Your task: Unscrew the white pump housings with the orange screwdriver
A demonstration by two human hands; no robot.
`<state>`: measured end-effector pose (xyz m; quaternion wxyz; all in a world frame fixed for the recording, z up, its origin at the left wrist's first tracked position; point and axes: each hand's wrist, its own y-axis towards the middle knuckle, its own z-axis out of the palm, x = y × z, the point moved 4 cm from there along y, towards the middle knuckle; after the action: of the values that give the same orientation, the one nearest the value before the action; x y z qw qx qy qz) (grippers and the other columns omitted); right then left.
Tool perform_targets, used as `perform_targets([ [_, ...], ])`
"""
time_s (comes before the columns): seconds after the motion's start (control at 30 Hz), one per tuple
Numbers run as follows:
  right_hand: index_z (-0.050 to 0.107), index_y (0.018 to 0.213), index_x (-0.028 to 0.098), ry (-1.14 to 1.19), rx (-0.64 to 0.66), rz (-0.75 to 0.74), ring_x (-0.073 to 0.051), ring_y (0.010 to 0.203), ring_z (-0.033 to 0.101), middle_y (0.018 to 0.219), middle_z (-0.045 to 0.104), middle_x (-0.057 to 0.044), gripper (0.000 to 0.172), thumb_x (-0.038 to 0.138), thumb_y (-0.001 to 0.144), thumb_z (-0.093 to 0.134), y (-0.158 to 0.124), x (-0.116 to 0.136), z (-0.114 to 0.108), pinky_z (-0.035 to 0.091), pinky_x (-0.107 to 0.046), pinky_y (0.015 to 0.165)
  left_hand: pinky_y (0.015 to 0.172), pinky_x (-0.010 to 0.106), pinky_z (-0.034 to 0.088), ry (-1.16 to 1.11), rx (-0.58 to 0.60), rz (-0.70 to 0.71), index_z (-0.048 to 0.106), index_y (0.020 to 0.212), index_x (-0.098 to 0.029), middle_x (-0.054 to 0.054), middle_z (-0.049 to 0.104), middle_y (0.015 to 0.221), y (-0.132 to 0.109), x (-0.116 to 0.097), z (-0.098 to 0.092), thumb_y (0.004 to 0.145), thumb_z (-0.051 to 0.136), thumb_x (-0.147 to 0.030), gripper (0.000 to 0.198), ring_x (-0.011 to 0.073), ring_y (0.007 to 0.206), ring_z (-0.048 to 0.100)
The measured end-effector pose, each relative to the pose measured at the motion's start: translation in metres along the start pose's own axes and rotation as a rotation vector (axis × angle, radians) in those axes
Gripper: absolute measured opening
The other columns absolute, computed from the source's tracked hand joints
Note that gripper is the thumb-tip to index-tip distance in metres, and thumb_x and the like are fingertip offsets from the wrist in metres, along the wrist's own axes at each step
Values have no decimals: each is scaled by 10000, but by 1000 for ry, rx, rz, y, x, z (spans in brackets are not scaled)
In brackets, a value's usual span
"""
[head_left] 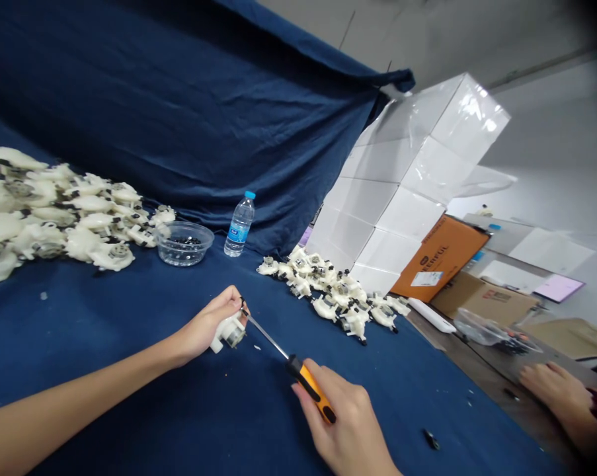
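My left hand [213, 322] is closed around a cream-white plastic part [227, 332] with a grey round piece on its side, holding it just above the blue cloth. A small black piece [243, 305] shows at my left fingertips. My right hand [345, 413] grips a screwdriver [308, 383] by its orange and black handle. The metal shaft points up and left, and its tip reaches the black piece at the left fingers. Whether the tip sits in a screw is too small to tell.
A large heap of similar white parts [94, 225] lies left, a smaller heap [332, 284] right. Between them stand a clear bowl [185, 244] of small black pieces and a water bottle [239, 225]. White boxes [402, 178] are stacked behind. Another person's hand [556, 396] rests at right.
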<state>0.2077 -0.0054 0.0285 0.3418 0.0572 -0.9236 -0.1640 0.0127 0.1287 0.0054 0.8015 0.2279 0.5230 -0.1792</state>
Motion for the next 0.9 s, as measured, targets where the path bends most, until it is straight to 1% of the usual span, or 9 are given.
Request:
perform_targets([
  [0.03,733,1056,185,-74,-42,-66,-230,697,589,823,687,-120,306,376,842,628,-1,2,-1,452,-349,661,514,229,443,2,-1,2,477,799,-195,14,579,715,1,0,-1,890,530,-374,208,120,564,507],
  [0.1,741,1038,186,5,-78,-6,-228,697,588,830,683,-117,315,384,802,673,-1,-1,-3,459,-338,641,510,229,444,2,-12,10,460,796,-196,9,577,705,3,2,-2,894,518,-373,210,119,560,503],
  [0.23,716,1041,175,749,58,541,-74,443,433,685,602,-28,420,462,735,712,2,-16,1,302,-187,404,496,231,443,-6,-49,42,429,793,-205,3,578,708,4,6,-4,878,525,-397,231,125,564,512],
  [0.33,709,981,131,960,285,786,-6,332,257,595,553,-1,438,522,817,599,2,-14,10,139,-160,340,497,229,442,-8,-54,56,438,799,-203,-1,573,693,5,8,-4,855,556,-415,249,123,560,512],
  [0.43,718,874,117,644,349,587,-28,312,223,458,443,40,473,543,876,511,5,-13,11,148,-174,322,499,221,437,-8,-56,50,439,799,-203,-7,566,684,6,9,-6,848,563,-428,262,116,555,505],
  [0.53,727,958,128,79,44,17,-146,530,576,651,649,-69,322,402,880,576,8,-4,0,432,-228,494,490,219,430,-6,-53,26,434,806,-205,-8,565,690,7,10,-7,859,542,-432,257,113,543,496],
  [0.63,692,1109,101,-264,-129,-356,-238,703,679,869,724,-149,309,273,877,583,-1,7,-1,515,-306,633,490,224,428,-6,-50,6,417,807,-211,-9,561,694,9,10,-8,867,524,-432,253,113,539,491],
  [0.73,727,1044,134,-265,-156,-292,-253,740,690,876,734,-141,283,315,862,609,1,8,-3,533,-302,647,512,227,425,-6,-49,0,401,813,-214,-14,547,701,10,11,-8,870,519,-424,248,111,553,489],
  [0.9,777,926,197,85,-30,-8,-192,626,615,741,655,-68,293,435,793,670,11,1,-2,481,-250,535,572,236,410,8,6,13,416,882,-218,-17,535,740,8,8,-7,874,536,-412,229,115,607,489],
])
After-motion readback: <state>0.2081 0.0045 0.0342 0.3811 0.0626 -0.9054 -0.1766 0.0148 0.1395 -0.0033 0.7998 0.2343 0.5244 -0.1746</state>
